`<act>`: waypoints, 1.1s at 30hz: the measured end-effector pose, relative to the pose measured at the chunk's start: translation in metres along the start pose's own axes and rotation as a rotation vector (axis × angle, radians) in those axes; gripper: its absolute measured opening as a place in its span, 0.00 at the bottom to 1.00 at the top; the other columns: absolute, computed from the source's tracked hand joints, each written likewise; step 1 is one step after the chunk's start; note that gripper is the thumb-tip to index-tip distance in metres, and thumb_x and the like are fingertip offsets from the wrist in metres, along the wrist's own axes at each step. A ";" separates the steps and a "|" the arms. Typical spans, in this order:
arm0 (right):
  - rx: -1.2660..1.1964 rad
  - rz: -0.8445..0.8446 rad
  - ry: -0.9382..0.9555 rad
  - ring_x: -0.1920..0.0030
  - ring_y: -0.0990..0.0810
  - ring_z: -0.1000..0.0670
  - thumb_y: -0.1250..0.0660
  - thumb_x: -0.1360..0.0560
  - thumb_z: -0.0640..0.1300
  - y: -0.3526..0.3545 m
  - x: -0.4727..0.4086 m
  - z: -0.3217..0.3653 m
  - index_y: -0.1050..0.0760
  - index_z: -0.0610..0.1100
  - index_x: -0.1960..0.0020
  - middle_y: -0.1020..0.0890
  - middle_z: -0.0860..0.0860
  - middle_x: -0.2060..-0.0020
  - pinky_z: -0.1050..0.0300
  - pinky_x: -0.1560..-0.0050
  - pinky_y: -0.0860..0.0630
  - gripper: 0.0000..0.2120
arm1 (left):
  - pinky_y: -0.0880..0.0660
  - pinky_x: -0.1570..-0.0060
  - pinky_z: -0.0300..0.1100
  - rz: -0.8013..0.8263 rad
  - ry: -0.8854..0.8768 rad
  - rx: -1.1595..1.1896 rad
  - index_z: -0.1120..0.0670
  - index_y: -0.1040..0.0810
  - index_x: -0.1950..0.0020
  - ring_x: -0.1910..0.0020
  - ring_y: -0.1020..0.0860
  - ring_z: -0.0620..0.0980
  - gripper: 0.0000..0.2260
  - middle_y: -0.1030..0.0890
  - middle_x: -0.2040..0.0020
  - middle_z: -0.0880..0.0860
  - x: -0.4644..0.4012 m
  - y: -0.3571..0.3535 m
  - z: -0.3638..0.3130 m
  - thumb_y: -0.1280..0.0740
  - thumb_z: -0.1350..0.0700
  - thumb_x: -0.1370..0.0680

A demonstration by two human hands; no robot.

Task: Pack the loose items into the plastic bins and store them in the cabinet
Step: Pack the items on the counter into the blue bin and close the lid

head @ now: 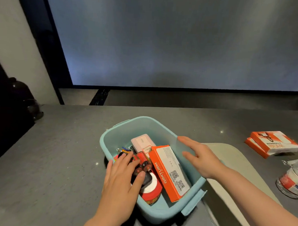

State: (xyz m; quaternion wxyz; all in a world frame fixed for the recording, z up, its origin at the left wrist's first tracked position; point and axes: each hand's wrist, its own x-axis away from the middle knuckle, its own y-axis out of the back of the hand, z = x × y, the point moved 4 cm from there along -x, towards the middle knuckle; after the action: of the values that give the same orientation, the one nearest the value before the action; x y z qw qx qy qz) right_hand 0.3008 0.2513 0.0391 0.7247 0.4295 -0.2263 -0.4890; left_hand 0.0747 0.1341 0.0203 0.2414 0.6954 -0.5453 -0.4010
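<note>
A light blue plastic bin (109, 138) stands on the grey counter, filled with an orange box (167, 172), a pale pink box (141, 143), a red and white round tin (153, 189), red batteries (144, 162) and a keychain (123, 149). My left hand (122, 179) reaches into the bin from the left; its fingers rest on the dark items and batteries, and I cannot tell whether they grip anything. My right hand (199, 157) lies flat with spread fingers on the bin's right rim. The bin's pale lid (231, 169) lies flat just right of the bin, under my right forearm.
Two orange and white packets (272, 143) are stacked at the right of the counter (56, 151). A crumpled plastic water bottle (293, 179) lies near the right edge. A dark round vessel (23, 96) stands at the far left. A large dark screen (165, 41) rises behind the counter.
</note>
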 end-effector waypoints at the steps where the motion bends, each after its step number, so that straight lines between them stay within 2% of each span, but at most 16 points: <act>1: 0.001 0.032 0.036 0.28 0.36 0.56 0.38 0.22 0.41 -0.001 -0.011 0.001 0.35 0.49 0.27 0.34 0.56 0.28 0.69 0.33 0.45 0.24 | 0.66 0.29 0.36 -0.016 -0.009 0.005 0.40 0.31 0.34 0.30 0.53 0.29 0.23 0.42 0.31 0.33 -0.001 0.004 0.003 0.52 0.36 0.24; 4: -0.012 0.097 0.103 0.29 0.37 0.60 0.38 0.21 0.41 -0.003 -0.041 0.006 0.34 0.52 0.28 0.33 0.59 0.30 0.70 0.33 0.44 0.23 | 0.63 0.28 0.35 -0.041 -0.018 -0.036 0.40 0.28 0.37 0.29 0.47 0.31 0.23 0.40 0.33 0.31 -0.013 0.019 0.018 0.54 0.34 0.23; 6: -0.024 0.125 0.129 0.30 0.35 0.59 0.38 0.21 0.41 -0.005 -0.058 0.009 0.32 0.54 0.29 0.31 0.60 0.31 0.67 0.32 0.41 0.22 | 0.56 0.27 0.39 -0.018 -0.007 -0.115 0.41 0.27 0.38 0.28 0.43 0.37 0.24 0.37 0.33 0.32 -0.026 0.030 0.031 0.53 0.34 0.24; 8: -0.024 0.144 0.155 0.33 0.31 0.60 0.38 0.21 0.40 -0.008 -0.074 0.015 0.30 0.55 0.30 0.28 0.60 0.33 0.70 0.36 0.39 0.21 | 0.49 0.27 0.42 0.013 0.015 -0.194 0.42 0.26 0.37 0.27 0.42 0.40 0.25 0.35 0.29 0.37 -0.034 0.037 0.041 0.53 0.33 0.25; 10: -0.025 0.136 0.156 0.38 0.27 0.59 0.39 0.21 0.40 -0.010 -0.090 0.020 0.28 0.56 0.32 0.24 0.58 0.36 0.68 0.41 0.34 0.20 | 0.46 0.28 0.43 0.018 0.022 -0.271 0.42 0.26 0.37 0.28 0.40 0.40 0.27 0.33 0.29 0.39 -0.036 0.038 0.042 0.54 0.31 0.24; 13: -0.048 0.115 0.152 0.40 0.24 0.58 0.39 0.21 0.39 -0.015 -0.111 0.028 0.25 0.55 0.35 0.21 0.57 0.39 0.65 0.41 0.31 0.18 | 0.45 0.29 0.43 -0.023 0.091 -0.317 0.41 0.23 0.41 0.31 0.34 0.39 0.29 0.28 0.32 0.39 -0.031 0.033 0.038 0.58 0.34 0.27; 17: -0.028 0.136 0.169 0.39 0.24 0.57 0.39 0.21 0.41 -0.022 -0.128 0.037 0.23 0.54 0.37 0.20 0.57 0.40 0.66 0.43 0.32 0.16 | 0.36 0.34 0.51 -0.110 0.151 -0.280 0.43 0.18 0.48 0.38 0.25 0.44 0.23 0.21 0.40 0.43 -0.029 0.026 0.036 0.52 0.40 0.25; 20: 0.088 0.068 0.161 0.38 0.24 0.55 0.39 0.21 0.43 -0.023 -0.131 0.042 0.25 0.55 0.35 0.21 0.58 0.39 0.63 0.43 0.30 0.16 | 0.35 0.36 0.52 -0.132 0.170 -0.290 0.43 0.18 0.49 0.39 0.24 0.44 0.22 0.20 0.41 0.43 -0.030 0.023 0.037 0.51 0.42 0.24; 23: 0.085 -0.090 0.041 0.38 0.24 0.51 0.39 0.22 0.41 -0.024 -0.110 0.039 0.26 0.55 0.35 0.21 0.57 0.38 0.55 0.40 0.27 0.19 | 0.34 0.39 0.53 -0.170 0.134 -0.293 0.44 0.17 0.52 0.43 0.22 0.45 0.20 0.18 0.44 0.44 -0.030 0.023 0.036 0.49 0.44 0.25; 24: 0.060 -0.122 -0.024 0.35 0.27 0.50 0.39 0.23 0.39 -0.026 -0.097 0.037 0.27 0.55 0.33 0.24 0.56 0.35 0.53 0.38 0.28 0.21 | 0.33 0.40 0.53 -0.179 0.125 -0.294 0.44 0.17 0.53 0.44 0.21 0.45 0.19 0.18 0.45 0.44 -0.031 0.023 0.036 0.48 0.45 0.25; 26: 0.025 -0.146 -0.150 0.26 0.39 0.51 0.38 0.24 0.39 -0.035 -0.062 0.035 0.33 0.54 0.28 0.35 0.54 0.26 0.52 0.29 0.39 0.26 | 0.33 0.42 0.52 -0.204 0.108 -0.288 0.43 0.18 0.54 0.45 0.21 0.45 0.18 0.18 0.45 0.43 -0.031 0.022 0.036 0.48 0.45 0.25; 29: 0.041 -0.206 -0.229 0.24 0.60 0.55 0.39 0.22 0.47 -0.056 -0.002 0.048 0.45 0.54 0.24 0.52 0.57 0.23 0.53 0.25 0.57 0.29 | 0.34 0.44 0.51 -0.239 0.081 -0.298 0.44 0.17 0.54 0.46 0.20 0.46 0.18 0.18 0.46 0.44 -0.030 0.023 0.034 0.47 0.46 0.25; 31: 0.007 -0.258 -0.238 0.26 0.68 0.58 0.43 0.22 0.51 -0.075 0.032 0.065 0.49 0.59 0.24 0.60 0.62 0.25 0.54 0.26 0.61 0.29 | 0.33 0.44 0.50 -0.243 0.064 -0.308 0.44 0.17 0.55 0.47 0.20 0.45 0.17 0.17 0.47 0.44 -0.030 0.023 0.033 0.47 0.47 0.25; 33: -0.077 -0.321 -0.227 0.27 0.70 0.61 0.45 0.22 0.49 -0.087 0.054 0.076 0.47 0.63 0.26 0.66 0.67 0.28 0.56 0.27 0.59 0.27 | 0.33 0.44 0.51 -0.242 0.059 -0.309 0.44 0.18 0.55 0.47 0.20 0.45 0.17 0.17 0.47 0.43 -0.030 0.024 0.033 0.46 0.47 0.25</act>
State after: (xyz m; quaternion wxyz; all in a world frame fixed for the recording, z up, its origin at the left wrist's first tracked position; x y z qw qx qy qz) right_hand 0.2214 0.1590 0.0012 0.6231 0.3743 -0.2161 -0.6519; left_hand 0.0317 0.1590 0.0289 0.3109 0.7220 -0.3826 -0.4855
